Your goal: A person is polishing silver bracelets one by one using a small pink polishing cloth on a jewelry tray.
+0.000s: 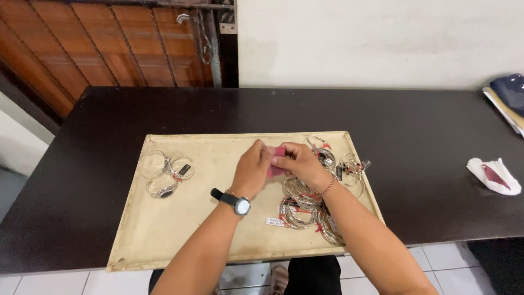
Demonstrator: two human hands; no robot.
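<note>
Both hands meet over the middle of a cream tray (pixel 164 229) on a dark table. My left hand (pixel 252 166), with a black wristwatch on its wrist, and my right hand (pixel 299 162), with a thin bracelet on its wrist, pinch a small pink cloth (pixel 277 154) between them. Whatever else the cloth wraps is hidden by the fingers. Under and to the right of my right hand lies a heap of silver bangles (pixel 305 205) with small tags. Three silver bangles (pixel 166 172) lie apart at the tray's left end.
The dark table (pixel 426 142) stands against a white wall, beside a wooden door at the back left. A white cloth with a dark red piece (pixel 494 175) lies at the right. Folded fabric (pixel 510 101) sits at the far right edge. Tiled floor shows below.
</note>
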